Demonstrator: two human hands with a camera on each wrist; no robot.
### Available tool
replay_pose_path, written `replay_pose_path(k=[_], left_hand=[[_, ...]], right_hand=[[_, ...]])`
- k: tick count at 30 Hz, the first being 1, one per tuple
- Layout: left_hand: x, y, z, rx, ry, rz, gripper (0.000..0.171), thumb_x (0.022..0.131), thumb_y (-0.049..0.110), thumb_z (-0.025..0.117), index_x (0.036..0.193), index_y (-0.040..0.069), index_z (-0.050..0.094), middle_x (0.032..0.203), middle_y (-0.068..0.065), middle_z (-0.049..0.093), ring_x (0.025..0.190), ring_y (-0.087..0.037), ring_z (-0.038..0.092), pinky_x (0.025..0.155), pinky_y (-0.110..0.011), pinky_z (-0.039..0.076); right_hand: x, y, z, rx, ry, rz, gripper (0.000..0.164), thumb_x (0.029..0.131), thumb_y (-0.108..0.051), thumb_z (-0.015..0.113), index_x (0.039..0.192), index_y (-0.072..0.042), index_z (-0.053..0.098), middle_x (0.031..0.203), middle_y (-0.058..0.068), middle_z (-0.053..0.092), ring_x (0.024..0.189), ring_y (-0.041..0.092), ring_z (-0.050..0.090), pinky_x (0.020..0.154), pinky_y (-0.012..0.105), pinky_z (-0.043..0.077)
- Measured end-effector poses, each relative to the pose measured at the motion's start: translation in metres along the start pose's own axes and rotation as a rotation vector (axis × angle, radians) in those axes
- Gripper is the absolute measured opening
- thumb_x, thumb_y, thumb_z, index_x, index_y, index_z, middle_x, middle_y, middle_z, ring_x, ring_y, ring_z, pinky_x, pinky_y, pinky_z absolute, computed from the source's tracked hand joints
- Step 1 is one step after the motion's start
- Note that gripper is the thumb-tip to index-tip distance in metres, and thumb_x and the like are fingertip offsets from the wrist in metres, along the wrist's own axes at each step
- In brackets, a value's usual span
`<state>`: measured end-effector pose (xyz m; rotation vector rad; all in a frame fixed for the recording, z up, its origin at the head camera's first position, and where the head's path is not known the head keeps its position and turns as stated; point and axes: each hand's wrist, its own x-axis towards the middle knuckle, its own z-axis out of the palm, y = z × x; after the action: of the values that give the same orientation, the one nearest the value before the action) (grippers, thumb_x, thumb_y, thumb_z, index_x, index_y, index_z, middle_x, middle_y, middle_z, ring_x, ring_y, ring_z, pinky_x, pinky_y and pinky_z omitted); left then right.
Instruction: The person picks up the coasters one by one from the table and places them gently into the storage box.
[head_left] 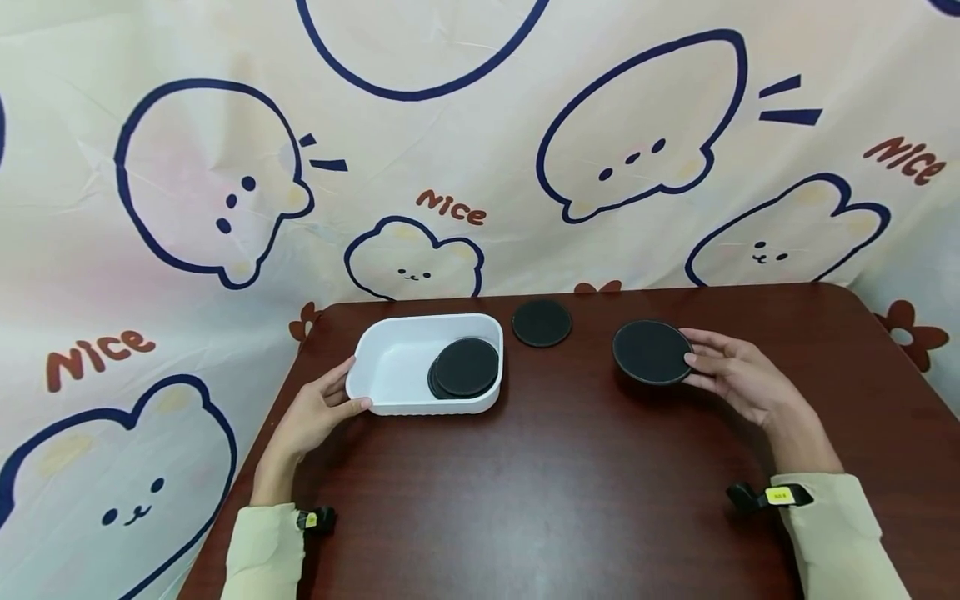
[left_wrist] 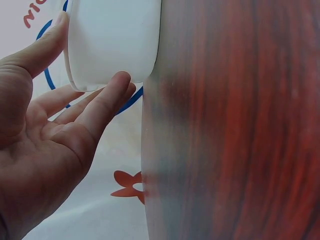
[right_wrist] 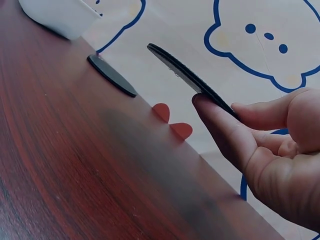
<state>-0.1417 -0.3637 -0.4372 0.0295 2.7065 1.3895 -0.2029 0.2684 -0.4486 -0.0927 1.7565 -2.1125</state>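
Observation:
A white plastic bin (head_left: 393,362) stands at the back left of the table, with several stacked black round coasters (head_left: 467,367) in its right end. My left hand (head_left: 315,410) holds the bin's left end, thumb at the near corner; the left wrist view shows the bin's outer wall (left_wrist: 112,45) between thumb and fingers. My right hand (head_left: 738,377) pinches a black round coaster (head_left: 651,352) by its right edge. Seen edge-on in the right wrist view, this coaster (right_wrist: 195,82) is tilted and raised above the table. Another black coaster (head_left: 542,323) lies flat between bin and right hand.
The dark red-brown wooden table (head_left: 525,500) ends just behind the bin and the flat coaster. A pale cloth (head_left: 517,167) with cartoon drawings hangs behind it and along the left side.

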Motion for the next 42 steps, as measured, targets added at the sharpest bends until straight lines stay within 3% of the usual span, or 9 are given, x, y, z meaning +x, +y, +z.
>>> replay_pose_path(k=[12, 27, 42], left_hand=[[-0.001, -0.001, 0.0, 0.015, 0.011, -0.001, 0.091, 0.1, 0.028, 0.079, 0.17, 0.006, 0.027, 0.167, -0.028, 0.041, 0.147, -0.048, 0.053, 0.107, -0.045, 0.05], [-0.001, 0.003, -0.001, 0.024, 0.009, -0.034, 0.091, 0.1, 0.028, 0.079, 0.171, 0.008, 0.026, 0.168, -0.028, 0.04, 0.147, -0.047, 0.053, 0.107, -0.047, 0.05], [0.001, 0.002, 0.001, 0.021, 0.006, -0.013, 0.09, 0.1, 0.026, 0.079, 0.17, 0.006, 0.027, 0.167, -0.03, 0.041, 0.146, -0.049, 0.053, 0.106, -0.046, 0.052]], right_hand=[[0.008, -0.002, 0.018, -0.024, -0.009, 0.02, 0.078, 0.108, -0.007, 0.064, 0.169, 0.003, 0.017, 0.12, -0.014, 0.075, 0.107, 0.006, 0.077, 0.089, 0.026, 0.065], [0.025, 0.003, 0.045, 0.0, -0.02, -0.015, 0.073, 0.11, -0.006, 0.059, 0.169, 0.004, 0.018, 0.123, -0.012, 0.073, 0.109, 0.005, 0.076, 0.091, 0.025, 0.064], [0.039, 0.004, 0.069, -0.003, -0.012, 0.005, 0.068, 0.11, -0.005, 0.057, 0.17, -0.001, 0.024, 0.128, -0.005, 0.067, 0.111, 0.004, 0.075, 0.094, 0.025, 0.063]])
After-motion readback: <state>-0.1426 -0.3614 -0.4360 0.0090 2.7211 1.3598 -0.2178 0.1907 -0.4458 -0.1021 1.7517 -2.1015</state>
